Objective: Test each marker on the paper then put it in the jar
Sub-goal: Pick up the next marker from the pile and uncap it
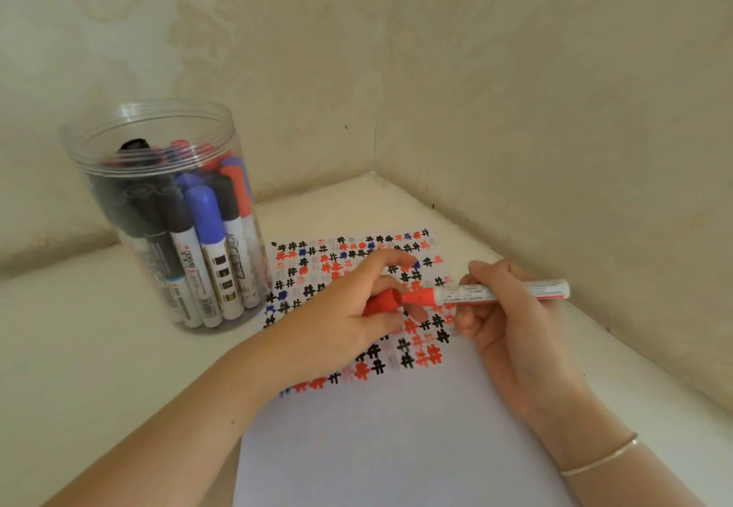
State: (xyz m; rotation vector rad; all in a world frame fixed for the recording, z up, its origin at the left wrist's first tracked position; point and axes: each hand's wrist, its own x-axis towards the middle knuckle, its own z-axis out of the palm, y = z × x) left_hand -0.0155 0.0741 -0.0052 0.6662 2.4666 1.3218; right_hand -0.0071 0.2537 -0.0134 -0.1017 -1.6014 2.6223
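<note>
Right hand [511, 320] gripped white-barrelled red marker [499, 293], held level above white paper sheet [396, 427] covered in black, red, blue hash marks. Left hand [349, 308] fingers closed on red cap [382, 303] at marker's tip end; cap on or off, unclear. Clear plastic jar [158, 157], open-topped, stood left of sheet, packed with capped markers. Thin bracelet [599, 457] on right wrist.

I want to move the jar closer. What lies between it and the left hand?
In the head view, only marked paper and bare table lie between jar and left hand.
</note>
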